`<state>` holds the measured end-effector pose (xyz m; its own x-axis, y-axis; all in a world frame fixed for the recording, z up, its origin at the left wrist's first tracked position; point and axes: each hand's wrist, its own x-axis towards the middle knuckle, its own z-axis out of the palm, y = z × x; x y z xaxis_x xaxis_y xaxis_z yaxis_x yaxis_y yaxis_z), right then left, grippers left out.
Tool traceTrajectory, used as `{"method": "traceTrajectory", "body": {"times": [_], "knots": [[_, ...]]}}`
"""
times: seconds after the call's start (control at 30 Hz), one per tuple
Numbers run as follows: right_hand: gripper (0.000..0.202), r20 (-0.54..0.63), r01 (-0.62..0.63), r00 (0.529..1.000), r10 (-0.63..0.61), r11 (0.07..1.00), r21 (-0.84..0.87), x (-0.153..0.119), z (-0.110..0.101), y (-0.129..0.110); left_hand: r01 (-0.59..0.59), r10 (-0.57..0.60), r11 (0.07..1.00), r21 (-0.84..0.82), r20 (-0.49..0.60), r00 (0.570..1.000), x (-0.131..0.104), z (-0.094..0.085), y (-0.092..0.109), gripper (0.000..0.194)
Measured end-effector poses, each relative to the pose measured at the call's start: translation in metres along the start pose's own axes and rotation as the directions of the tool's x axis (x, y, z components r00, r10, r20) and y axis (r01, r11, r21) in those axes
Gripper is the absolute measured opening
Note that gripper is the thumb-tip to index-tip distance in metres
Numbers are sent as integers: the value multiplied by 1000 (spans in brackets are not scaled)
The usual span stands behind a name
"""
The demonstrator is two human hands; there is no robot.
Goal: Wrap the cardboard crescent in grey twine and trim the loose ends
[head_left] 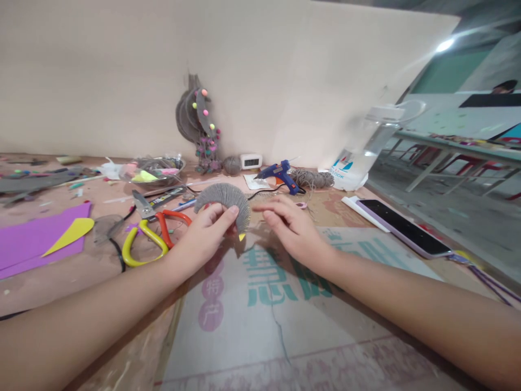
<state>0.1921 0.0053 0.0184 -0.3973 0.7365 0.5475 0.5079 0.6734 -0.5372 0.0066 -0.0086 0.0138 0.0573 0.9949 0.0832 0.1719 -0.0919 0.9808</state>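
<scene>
My left hand (pixel 214 224) grips a crescent wrapped in grey yarn (pixel 226 195), thumb on its near face. A bare yellow tip (pixel 242 237) shows at the crescent's lower end. Just to the right, my right hand (pixel 291 225) is apart from it, fingers stretched toward its edge and thumb separate. I see nothing between those fingers. A loose strand of grey yarn (pixel 278 327) trails down over the printed cardboard (pixel 228 347) below the hands.
Scissors with yellow and orange handles (pixel 144 244) lie left, beside purple sheets (pixel 36 239) and a yellow piece (pixel 71 235). Behind are a blue glue gun (pixel 280 175), yarn ball (pixel 232 165) and small clock (pixel 251 161). A bottle (pixel 362 146) and phone (pixel 401 225) are right.
</scene>
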Motion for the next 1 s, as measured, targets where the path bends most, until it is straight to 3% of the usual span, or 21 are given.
{"method": "traceTrajectory", "body": {"times": [0.07, 0.17, 0.37, 0.57, 0.77, 1.0], "knots": [[20, -101, -50, 993, 53, 998, 36, 1, -2, 2, -24, 23, 999, 28, 11, 1000, -1, 0, 1, 33], [22, -138, -113, 983, 124, 990, 85, 2, -3, 4, -118, 115, 986, 114, 37, 993, -1, -1, 1, 33], [15, 27, 6, 1000, -9, 994, 108, 1, -1, -7, -237, 211, 946, 223, 138, 968, -2, -4, -3, 34], [5, 65, 140, 987, -145, 987, 76, -6, 1, -10, -243, 219, 963, 113, 195, 956, 1, -3, -4, 23], [8, 45, 215, 976, -215, 977, -2, -7, 3, -5, -255, 229, 963, 82, 244, 942, -3, -3, 2, 15], [11, 50, 215, 976, -214, 976, -27, -8, 2, -5, -194, 168, 977, 85, 246, 955, -4, -6, 2, 27]]}}
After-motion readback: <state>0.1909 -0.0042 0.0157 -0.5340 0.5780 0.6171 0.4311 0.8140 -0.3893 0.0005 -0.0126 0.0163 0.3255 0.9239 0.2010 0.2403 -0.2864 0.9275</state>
